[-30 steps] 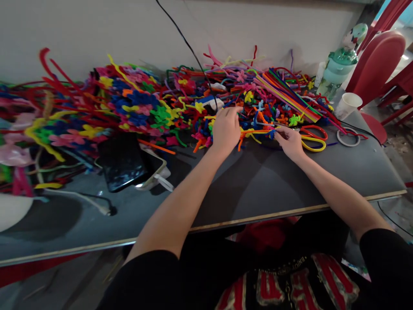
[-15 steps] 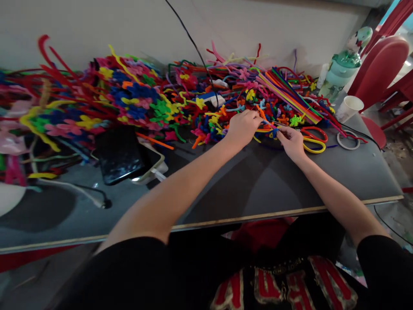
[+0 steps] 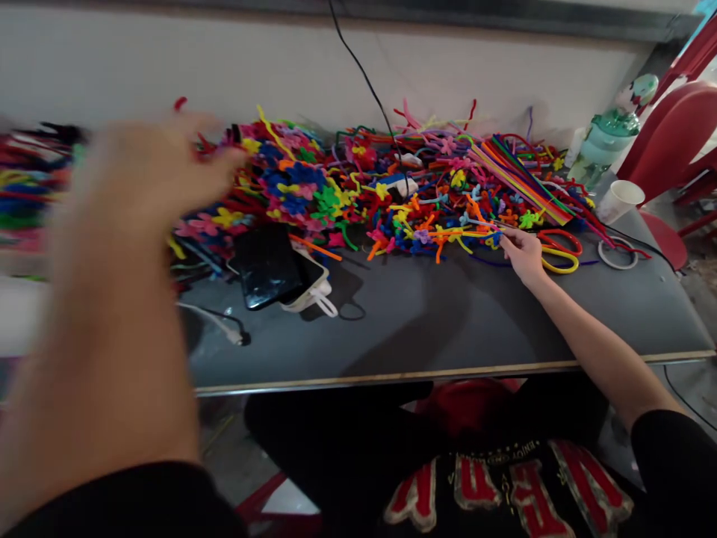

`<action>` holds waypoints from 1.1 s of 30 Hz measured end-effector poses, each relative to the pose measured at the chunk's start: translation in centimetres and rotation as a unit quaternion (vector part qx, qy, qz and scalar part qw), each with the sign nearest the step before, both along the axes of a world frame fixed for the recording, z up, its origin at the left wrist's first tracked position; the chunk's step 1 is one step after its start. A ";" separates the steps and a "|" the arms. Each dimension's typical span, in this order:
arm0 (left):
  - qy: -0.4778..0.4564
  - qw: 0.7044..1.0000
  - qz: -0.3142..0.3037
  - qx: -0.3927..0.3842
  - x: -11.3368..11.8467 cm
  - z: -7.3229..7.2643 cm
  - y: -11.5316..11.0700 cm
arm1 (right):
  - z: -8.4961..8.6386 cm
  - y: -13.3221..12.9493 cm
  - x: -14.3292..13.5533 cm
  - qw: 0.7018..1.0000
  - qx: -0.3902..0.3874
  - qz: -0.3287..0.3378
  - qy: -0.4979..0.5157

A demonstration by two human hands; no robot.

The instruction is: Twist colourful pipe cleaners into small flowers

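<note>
My left hand (image 3: pixel 151 168) is raised at the left, large and smeared by motion, in front of the heap of coloured pipe cleaners (image 3: pixel 296 179); its fingers point right, and whether they hold anything is unclear. At the right, the fingers of my right hand (image 3: pixel 520 250) are pinched on a blue pipe-cleaner piece (image 3: pixel 494 239), above the table and beside the heap's front edge. Just right of that hand lie scissors with red and yellow handles (image 3: pixel 560 260). Small pipe-cleaner flowers in many colours cover the front of the heap.
A black phone (image 3: pixel 266 269) lies partly over a pale-cased device (image 3: pixel 314 290) on the grey table (image 3: pixel 403 329). A cable end (image 3: pixel 238 336) is near them. At the right are a tape ring (image 3: pixel 618 254), a paper cup (image 3: pixel 621 200) and a green bottle (image 3: pixel 605 146).
My left hand has left my right hand and swung far to the left, nearer the camera. My right hand keeps its pinch on the blue piece. The view has shifted left.
</note>
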State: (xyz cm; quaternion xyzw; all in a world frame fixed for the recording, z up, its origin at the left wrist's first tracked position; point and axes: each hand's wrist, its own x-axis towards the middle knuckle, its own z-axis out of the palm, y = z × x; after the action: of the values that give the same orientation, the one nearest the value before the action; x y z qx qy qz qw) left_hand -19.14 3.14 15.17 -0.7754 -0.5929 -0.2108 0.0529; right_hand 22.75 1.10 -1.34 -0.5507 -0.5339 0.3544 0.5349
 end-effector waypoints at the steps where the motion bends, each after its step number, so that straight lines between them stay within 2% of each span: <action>1: -0.005 1.000 0.023 0.018 1.6 -0.6 0.0 | 0.0 -0.1 0.1 1.000 0.002 0.002 -0.002; 3: -0.015 1.000 0.003 -0.001 6.5 -2.3 -0.1 | 0.0 -0.1 0.1 1.000 0.003 0.002 -0.009; 7: -0.082 0.991 -0.107 -0.008 17.3 -6.3 -1.1 | -0.1 -0.1 0.1 1.000 0.000 0.004 -0.022; 9: -0.106 0.984 -0.141 -0.005 20.8 -7.8 -1.5 | 0.0 0.0 0.0 1.000 -0.003 0.006 -0.024; 11: -0.147 0.977 -0.155 -0.005 22.8 -9.2 -1.6 | 0.0 0.0 -0.1 1.000 -0.006 0.002 -0.025; 14: -0.220 0.956 -0.189 -0.037 24.3 -11.1 -1.1 | 0.1 -0.1 -0.2 0.999 0.010 0.001 -0.031; 17: -0.284 0.933 -0.210 -0.071 24.7 -12.9 -0.6 | 0.3 -0.2 -0.3 0.998 0.046 -0.005 -0.053; 19: -0.329 0.918 -0.208 -0.074 24.6 -13.9 -0.7 | 0.3 -0.3 -0.4 0.997 0.048 -0.008 -0.059; 23: -0.404 0.896 -0.170 -0.077 24.6 -15.0 -1.6 | 0.4 -0.4 -0.6 0.999 0.000 0.023 -0.032; 26: -0.400 0.901 -0.151 -0.071 24.7 -15.4 -1.9 | 0.4 -0.4 -0.6 0.999 -0.005 0.034 -0.035; 30: -0.375 0.912 -0.155 -0.059 24.6 -15.8 -1.8 | 0.4 -0.5 -0.7 0.998 0.024 0.029 -0.043; 33: -0.373 0.913 -0.155 -0.056 24.3 -16.2 -1.9 | 0.4 -0.6 -0.8 0.999 0.015 0.039 -0.027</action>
State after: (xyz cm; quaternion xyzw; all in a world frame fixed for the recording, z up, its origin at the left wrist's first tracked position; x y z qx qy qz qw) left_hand 5.14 1.20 -1.04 -0.7239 -0.4528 -0.4570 -0.2490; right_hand 21.98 0.48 -0.97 -0.5308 -0.5745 0.3522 0.5139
